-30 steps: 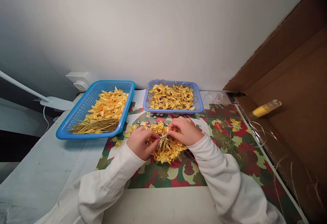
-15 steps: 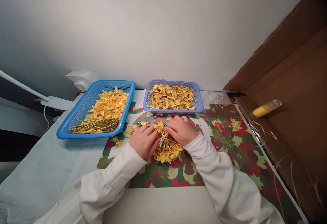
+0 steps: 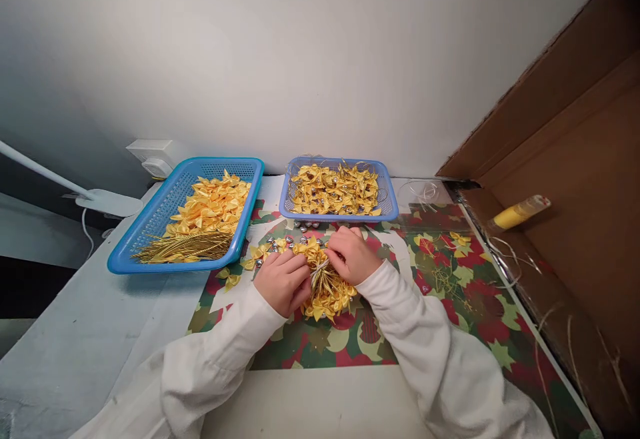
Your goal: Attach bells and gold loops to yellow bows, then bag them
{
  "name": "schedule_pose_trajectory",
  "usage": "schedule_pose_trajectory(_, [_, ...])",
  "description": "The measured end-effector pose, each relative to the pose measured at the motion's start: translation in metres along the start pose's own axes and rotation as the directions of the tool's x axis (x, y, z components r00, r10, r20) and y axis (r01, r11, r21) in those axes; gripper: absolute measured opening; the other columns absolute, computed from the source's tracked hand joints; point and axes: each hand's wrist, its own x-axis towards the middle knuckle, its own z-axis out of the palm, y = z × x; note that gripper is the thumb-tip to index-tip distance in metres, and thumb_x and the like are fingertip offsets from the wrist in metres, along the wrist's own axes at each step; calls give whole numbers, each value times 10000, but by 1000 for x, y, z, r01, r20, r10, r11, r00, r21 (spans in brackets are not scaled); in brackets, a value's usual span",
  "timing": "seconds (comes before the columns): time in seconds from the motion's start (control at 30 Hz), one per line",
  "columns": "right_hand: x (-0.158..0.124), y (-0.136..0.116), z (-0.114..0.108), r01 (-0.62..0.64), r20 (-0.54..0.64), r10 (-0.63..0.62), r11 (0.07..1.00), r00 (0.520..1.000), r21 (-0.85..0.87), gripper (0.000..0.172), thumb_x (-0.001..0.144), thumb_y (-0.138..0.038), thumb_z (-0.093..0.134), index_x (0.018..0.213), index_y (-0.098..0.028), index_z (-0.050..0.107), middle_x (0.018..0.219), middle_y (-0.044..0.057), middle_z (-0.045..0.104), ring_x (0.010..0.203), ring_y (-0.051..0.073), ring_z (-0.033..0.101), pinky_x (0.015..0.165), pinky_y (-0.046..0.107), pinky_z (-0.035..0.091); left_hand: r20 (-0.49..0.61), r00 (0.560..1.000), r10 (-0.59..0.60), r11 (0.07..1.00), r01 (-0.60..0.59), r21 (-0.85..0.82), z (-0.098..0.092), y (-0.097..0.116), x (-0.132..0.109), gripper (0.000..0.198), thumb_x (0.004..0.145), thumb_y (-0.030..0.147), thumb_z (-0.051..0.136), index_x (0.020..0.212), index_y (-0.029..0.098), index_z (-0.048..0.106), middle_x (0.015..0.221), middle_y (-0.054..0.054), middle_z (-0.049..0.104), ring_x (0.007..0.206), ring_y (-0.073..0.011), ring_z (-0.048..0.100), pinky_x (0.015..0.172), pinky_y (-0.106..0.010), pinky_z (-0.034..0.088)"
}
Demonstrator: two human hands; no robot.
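Note:
A bundle of yellow ribbon bows (image 3: 326, 304) lies on the patterned mat. Its gold cords (image 3: 323, 280) gather in the middle under a pale tie or band (image 3: 319, 267). My left hand (image 3: 283, 280) is closed against the bundle's left side, thumb toward the cords. With fingers curled, my right hand (image 3: 351, 254) grips the upper right side beside the tie. Both sets of fingertips are partly hidden. Beyond my left hand, several small silver bells (image 3: 303, 239) lie among loose yellow bows (image 3: 257, 254).
A blue basket (image 3: 119, 263) at the left holds yellow bows and gold cords. Behind my hands, a smaller blue basket (image 3: 340, 217) holds bows with bells. Cord scraps (image 3: 447, 279) litter the mat (image 3: 360, 355). At right are a cardboard wall (image 3: 575, 139) and a yellow tube (image 3: 520, 213).
My left hand has shifted very slightly down, showing more silver bells beyond it. My right hand stays nearly in place on the bundle.

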Motion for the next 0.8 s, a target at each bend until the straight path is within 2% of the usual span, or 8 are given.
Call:
schedule_pose_trajectory(0.2, [1, -1, 0, -5, 51, 8, 998, 999, -58, 214, 880, -177, 454, 681, -160, 531, 738, 56, 598, 783, 183, 439, 717, 320, 257, 33, 999, -23, 999, 24, -24, 1, 2, -1, 231, 822, 187, 444, 601, 203, 510, 606, -20, 540, 601, -181, 403, 567, -322, 264])
schedule_pose_trajectory(0.3, [0, 0, -11, -95, 55, 96, 995, 994, -25, 245, 904, -213, 458, 674, -172, 533, 734, 32, 608, 771, 174, 457, 725, 320, 258, 49, 993, -105, 991, 108, -77, -5, 2, -1, 230, 863, 257, 454, 657, 207, 542, 650, -24, 561, 627, -187, 429, 586, -321, 296])
schedule_pose_trajectory(0.37, [-1, -1, -23, -151, 1, 151, 988, 989, 40, 239, 922, -268, 456, 721, -180, 549, 770, 19, 621, 786, 170, 481, 737, 316, 269, 13, 982, -187, 971, 187, -149, -13, -2, -2, 183, 862, 311, 478, 746, 202, 565, 736, -39, 580, 671, -196, 468, 620, -330, 344])
schedule_pose_trajectory(0.47, [-3, -8, -35, -149, -53, 156, 982, 986, 114, 167, 892, -345, 523, 854, -191, 575, 887, 27, 633, 863, 181, 510, 769, 316, 301, -102, 936, -336, 918, 301, -260, -28, -12, -9, 118, 847, 292, 501, 840, 185, 552, 819, -58, 573, 766, -207, 522, 677, -339, 408])
schedule_pose_trajectory(0.57, [-6, -22, -33, -92, 79, 85, 992, 993, 90, 212, 815, -372, 624, 929, -197, 588, 960, 46, 626, 915, 208, 516, 799, 338, 334, -190, 864, -466, 861, 393, -323, -38, -17, -22, 85, 854, 237, 488, 797, 191, 531, 781, -39, 552, 748, -186, 516, 662, -313, 420])
schedule_pose_trajectory(0.67, [-7, -35, -21, -66, 211, 73, 997, 975, -39, 225, 776, -267, 640, 976, -181, 583, 1009, 86, 608, 956, 248, 513, 811, 370, 357, -191, 809, -556, 807, 470, -358, -39, -14, -37, 120, 857, 248, 490, 756, 194, 524, 746, -24, 541, 688, -163, 492, 627, -295, 411])
schedule_pose_trajectory(0.73, [-7, -39, -14, -73, 236, 97, 991, 967, -108, 212, 760, -161, 590, 971, -168, 576, 1002, 102, 604, 944, 255, 515, 799, 375, 372, -172, 787, -592, 782, 509, -361, -37, -10, -46, 125, 853, 263, 497, 752, 196, 529, 747, -22, 551, 677, -156, 489, 612, -287, 406])
schedule_pose_trajectory(0.8, [-6, -40, -10, -83, 238, 106, 991, 965, -104, 224, 741, -77, 527, 943, -163, 570, 964, 98, 613, 914, 242, 525, 791, 364, 384, -161, 775, -611, 766, 528, -367, -34, -5, -54, 119, 848, 266, 503, 756, 198, 533, 752, -20, 560, 677, -153, 489, 609, -283, 403])
